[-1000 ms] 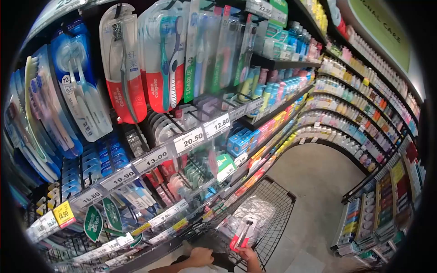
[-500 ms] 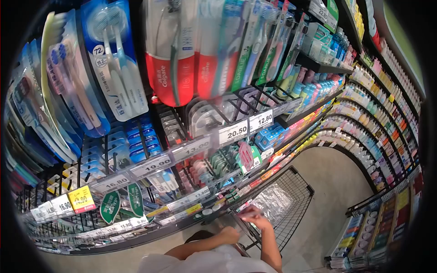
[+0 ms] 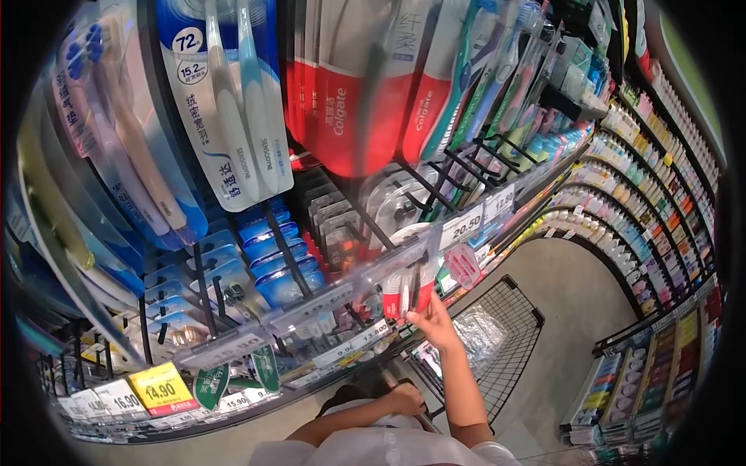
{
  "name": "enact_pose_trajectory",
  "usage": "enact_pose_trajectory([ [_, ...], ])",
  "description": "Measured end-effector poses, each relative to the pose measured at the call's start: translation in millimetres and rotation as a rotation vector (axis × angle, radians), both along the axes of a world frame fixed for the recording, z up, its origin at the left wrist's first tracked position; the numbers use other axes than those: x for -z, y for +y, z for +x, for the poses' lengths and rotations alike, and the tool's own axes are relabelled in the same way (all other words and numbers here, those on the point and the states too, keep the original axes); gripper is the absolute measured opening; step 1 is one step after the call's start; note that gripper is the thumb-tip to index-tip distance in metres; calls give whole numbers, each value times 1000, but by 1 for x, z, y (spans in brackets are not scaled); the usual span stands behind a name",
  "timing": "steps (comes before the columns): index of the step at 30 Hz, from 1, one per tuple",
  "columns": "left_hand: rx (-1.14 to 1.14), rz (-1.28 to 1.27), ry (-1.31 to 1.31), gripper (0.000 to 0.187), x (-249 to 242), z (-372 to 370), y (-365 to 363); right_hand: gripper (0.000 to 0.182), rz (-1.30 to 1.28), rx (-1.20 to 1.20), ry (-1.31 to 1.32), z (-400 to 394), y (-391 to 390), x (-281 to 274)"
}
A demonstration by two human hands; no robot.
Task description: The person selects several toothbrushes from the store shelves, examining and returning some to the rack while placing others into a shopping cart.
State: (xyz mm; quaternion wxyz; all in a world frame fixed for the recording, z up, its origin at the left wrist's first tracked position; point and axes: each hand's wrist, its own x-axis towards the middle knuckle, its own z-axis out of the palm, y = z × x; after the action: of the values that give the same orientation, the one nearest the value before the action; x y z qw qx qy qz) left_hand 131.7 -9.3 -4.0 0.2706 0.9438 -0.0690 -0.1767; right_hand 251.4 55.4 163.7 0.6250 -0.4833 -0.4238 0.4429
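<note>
Below the price rail, my right hand [image 3: 437,325] pinches the lower edge of a red-and-white toothbrush pack [image 3: 395,301], with the brushes showing through its clear front. The pack overlaps the rail and the lower hooks in this view. My left hand [image 3: 406,398] is closed at the handle end of a black wire shopping cart [image 3: 514,347], low in front of my body. Large Colgate toothbrush packs [image 3: 346,124] hang just above, and a Sensodyne pack [image 3: 233,147] hangs to their left.
Price labels such as a yellow tag [image 3: 163,388] line the shelf edge. A pink tag [image 3: 463,266] juts into the aisle beside the rail. Clear plastic wrap [image 3: 475,334] lies in the cart. Curved bottle shelves [image 3: 614,194] and a low rack [image 3: 637,380] stand at the right.
My right hand has risen from over the cart to the rail and now holds a toothbrush pack. The view has come closer to the hanging packs. My left hand stays low by the cart.
</note>
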Motion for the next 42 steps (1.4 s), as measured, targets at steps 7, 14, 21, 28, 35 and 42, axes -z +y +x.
enact_pose_trajectory([
  [7, 8, -20, -20, 43, 6, -3, -1, 55, 81, 27, 45, 0, 14, -20],
  [14, -33, -50, -113, 41, 14, -6, -1, 56, 102, 40, 90, -3, 13, -22],
  [21, -101, -72, -163, 35, 23, -7, -4, 52, 158, -42, 198, -1, 11, -10],
  [28, -62, -36, 14, 38, 11, 1, -3, 48, 162, -51, 253, 3, 7, -7],
  [35, -28, -2, 81, 41, 2, 9, -2, 37, 152, 5, 241, 0, 13, -14],
  [42, -62, -62, 60, 41, 11, 16, 0, 33, 168, 41, 308, -5, 30, -1],
])
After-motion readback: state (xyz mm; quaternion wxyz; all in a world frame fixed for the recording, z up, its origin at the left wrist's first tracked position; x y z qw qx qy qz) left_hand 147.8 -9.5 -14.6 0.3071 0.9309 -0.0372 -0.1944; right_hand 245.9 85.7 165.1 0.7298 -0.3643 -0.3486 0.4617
